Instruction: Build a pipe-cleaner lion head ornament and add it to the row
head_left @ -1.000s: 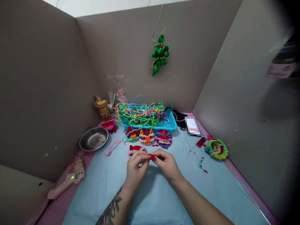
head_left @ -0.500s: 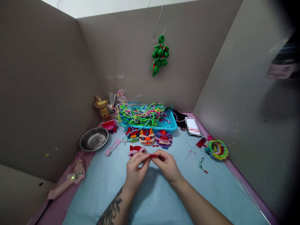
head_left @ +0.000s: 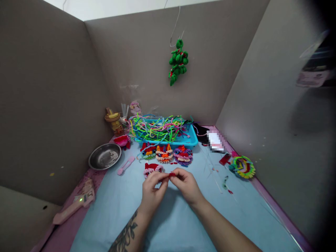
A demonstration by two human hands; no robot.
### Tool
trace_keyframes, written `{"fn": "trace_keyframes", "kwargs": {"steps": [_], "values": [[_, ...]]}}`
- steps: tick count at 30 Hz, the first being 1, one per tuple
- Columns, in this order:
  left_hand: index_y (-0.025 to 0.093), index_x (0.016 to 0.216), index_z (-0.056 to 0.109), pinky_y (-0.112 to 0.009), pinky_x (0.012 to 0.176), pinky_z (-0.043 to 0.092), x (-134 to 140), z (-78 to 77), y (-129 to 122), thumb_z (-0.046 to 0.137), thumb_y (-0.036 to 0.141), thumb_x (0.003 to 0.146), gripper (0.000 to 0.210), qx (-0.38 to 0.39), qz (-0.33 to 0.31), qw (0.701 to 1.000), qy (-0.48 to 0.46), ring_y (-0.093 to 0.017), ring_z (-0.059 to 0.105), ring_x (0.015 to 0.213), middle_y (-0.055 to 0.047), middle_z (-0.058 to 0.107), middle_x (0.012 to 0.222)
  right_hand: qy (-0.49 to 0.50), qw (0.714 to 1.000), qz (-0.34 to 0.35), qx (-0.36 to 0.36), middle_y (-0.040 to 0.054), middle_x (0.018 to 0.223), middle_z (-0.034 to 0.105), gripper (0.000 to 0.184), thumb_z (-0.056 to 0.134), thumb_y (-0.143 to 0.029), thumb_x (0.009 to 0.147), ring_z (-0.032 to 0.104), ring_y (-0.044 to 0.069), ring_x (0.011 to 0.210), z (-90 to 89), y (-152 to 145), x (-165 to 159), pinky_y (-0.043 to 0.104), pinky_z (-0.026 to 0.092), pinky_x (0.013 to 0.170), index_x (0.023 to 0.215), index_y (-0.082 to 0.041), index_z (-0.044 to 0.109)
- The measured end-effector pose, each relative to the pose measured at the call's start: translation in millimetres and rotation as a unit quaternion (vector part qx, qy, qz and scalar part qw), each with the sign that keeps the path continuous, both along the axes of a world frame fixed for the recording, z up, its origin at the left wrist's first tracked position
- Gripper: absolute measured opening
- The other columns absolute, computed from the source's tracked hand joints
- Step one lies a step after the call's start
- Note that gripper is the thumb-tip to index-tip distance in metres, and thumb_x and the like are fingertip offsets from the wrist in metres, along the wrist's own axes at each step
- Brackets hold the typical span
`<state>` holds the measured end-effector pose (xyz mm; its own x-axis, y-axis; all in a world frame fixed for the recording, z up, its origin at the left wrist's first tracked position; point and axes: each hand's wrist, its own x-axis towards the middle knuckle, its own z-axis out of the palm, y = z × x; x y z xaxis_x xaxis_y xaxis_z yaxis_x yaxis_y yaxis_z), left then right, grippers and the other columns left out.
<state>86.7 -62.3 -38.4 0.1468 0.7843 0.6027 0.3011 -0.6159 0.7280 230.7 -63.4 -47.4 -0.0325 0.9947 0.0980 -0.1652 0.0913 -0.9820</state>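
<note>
Light-blue cloth point(head_left: 173, 231) fills the lower middle of the frame. Over it, a little below the frame's centre, the left hand point(head_left: 154, 185) and the right hand point(head_left: 187, 185) come together, each with thumb and fingers pinched on a small red piece point(head_left: 172, 174). Just beyond the left hand, partly hidden by it, lies a red-and-pink head point(head_left: 152, 166). Farther up, three multicoloured heads point(head_left: 164, 154) sit before a blue tray point(head_left: 193, 140) heaped with fuzzy stems point(head_left: 157, 129). A green ornament point(head_left: 179, 59) hangs at upper centre.
</note>
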Motion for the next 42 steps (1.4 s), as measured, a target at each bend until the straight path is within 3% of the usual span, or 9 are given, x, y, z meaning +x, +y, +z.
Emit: {"fn": "trace_keyframes", "kwargs": {"steps": [5,10,20,37,42], "values": [[0.018,0.090,0.065,-0.024,0.064,0.050,0.7,-1.8,0.2,0.057,0.013,0.079,0.015,-0.038,-0.014,0.999,-0.005,-0.014,0.061,0.073,-0.005,0.064,0.081,-0.001,1.000,0.007,0.002,-0.0028,0.060,0.051,0.015,0.063,-0.028,0.073,0.044,0.010,0.058,0.6,0.3,0.0,0.022,0.036,0.056,0.066,-0.016,0.057],[0.017,0.088,0.065,-0.023,0.063,0.049,2.0,-3.6,3.0,0.057,0.019,0.079,0.012,-0.138,-0.013,0.989,-0.045,-0.015,0.062,0.073,-0.005,0.066,0.084,-0.022,1.000,0.001,0.002,-0.0035,0.058,0.048,0.020,0.063,-0.029,0.073,0.042,0.010,0.056,-0.6,0.7,-1.0,0.022,0.034,0.055,0.062,-0.016,0.053],[0.014,0.076,0.062,-0.023,0.058,0.046,2.5,-6.1,6.9,0.060,0.026,0.073,0.012,-0.244,-0.004,0.964,-0.102,-0.013,0.058,0.060,-0.002,0.063,0.069,-0.092,0.996,-0.014,0.001,-0.0035,0.057,0.046,0.019,0.059,-0.029,0.074,0.041,0.010,0.055,-5.1,0.6,-2.7,0.022,0.033,0.053,0.062,-0.016,0.052],[0.015,0.069,0.054,-0.024,0.054,0.045,6.4,-3.1,9.4,0.064,0.028,0.070,0.016,-0.298,-0.058,0.935,-0.181,-0.012,0.058,0.054,0.001,0.059,0.058,-0.115,0.993,-0.022,0.030,-0.0007,0.061,0.051,0.023,0.058,-0.034,0.077,0.046,0.014,0.060,-2.0,-0.5,-3.2,0.024,0.036,0.057,0.063,-0.017,0.055],[0.015,0.069,0.054,-0.023,0.054,0.045,6.0,-2.8,8.8,0.062,0.026,0.072,0.014,-0.282,-0.049,0.943,-0.171,-0.012,0.057,0.054,0.001,0.060,0.058,-0.112,0.993,-0.015,0.026,-0.0006,0.061,0.052,0.023,0.058,-0.035,0.077,0.046,0.013,0.060,0.1,-0.9,-4.1,0.024,0.037,0.057,0.063,-0.017,0.057]]}}
